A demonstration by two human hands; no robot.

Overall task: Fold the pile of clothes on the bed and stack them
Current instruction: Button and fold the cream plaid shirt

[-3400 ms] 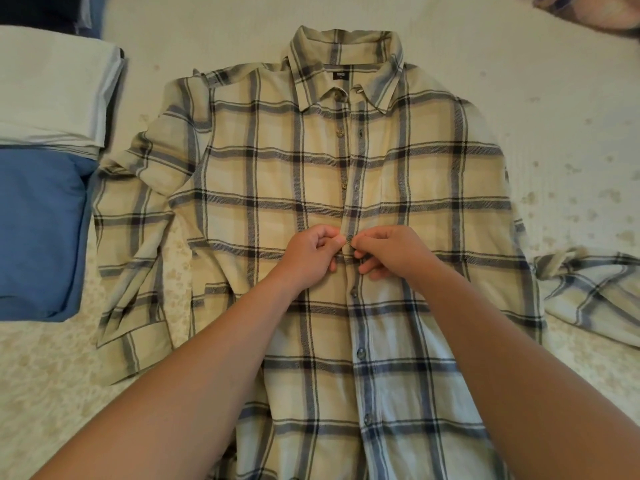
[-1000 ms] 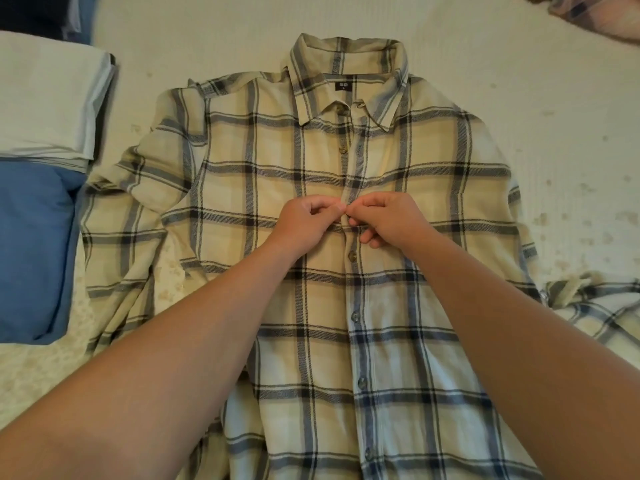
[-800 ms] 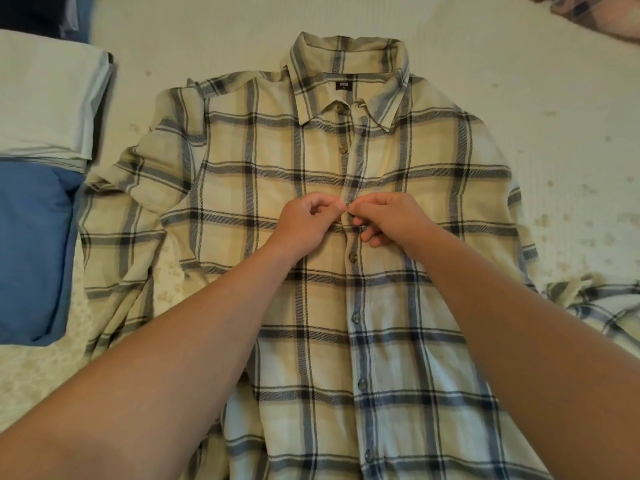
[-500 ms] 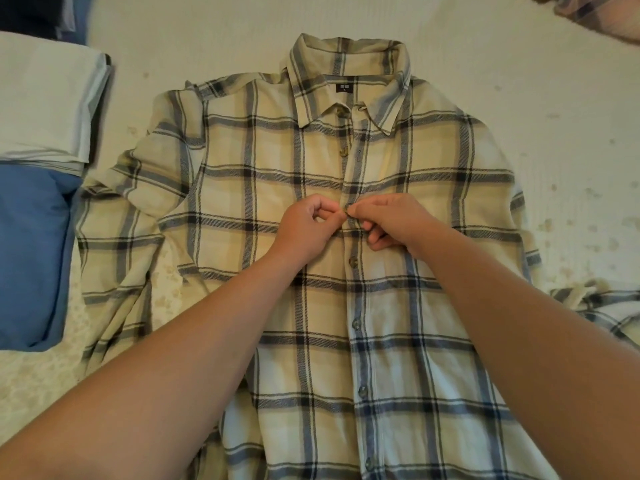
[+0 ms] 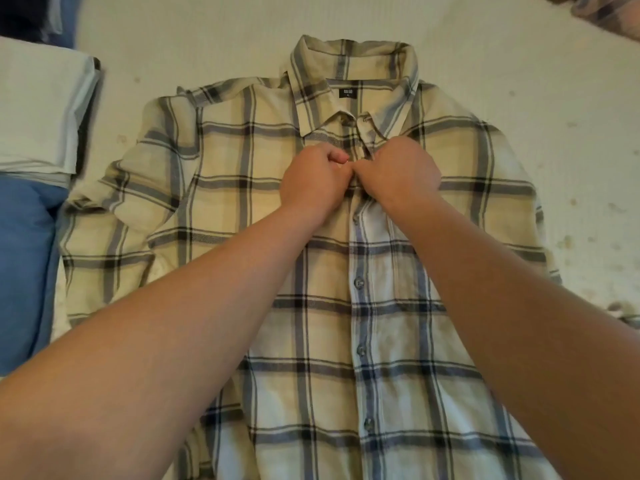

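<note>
Two hands meet at the middle of a plaid shirt [image 5: 242, 188], just below its collar [image 5: 353, 77]. The left hand [image 5: 313, 183] is curled tight, and its fingers [image 5: 337, 156] pinch the shirt's front strip. The right hand [image 5: 401, 171] is curled too, and it pinches the same strip from the other side. The two hands touch each other. What sits between the fingertips is hidden, so I cannot tell if it is a button.

The shirt lies flat and face up in the middle of the bed [image 5: 207, 36], collar toward the far edge. Buttons [image 5: 358, 283] run down the front below the hands. The shirt's bottom is cut off by the picture's lower edge, and both arms cover parts of it. One sleeve is folded in on the left.

By the bed's left edge lies a folded white cloth [image 5: 34, 109], with a blue cloth [image 5: 24, 271] nearer. At the far right corner another plaid cloth [image 5: 609, 12] is blurry and cut off. The bed cover is cream with small faint spots.
</note>
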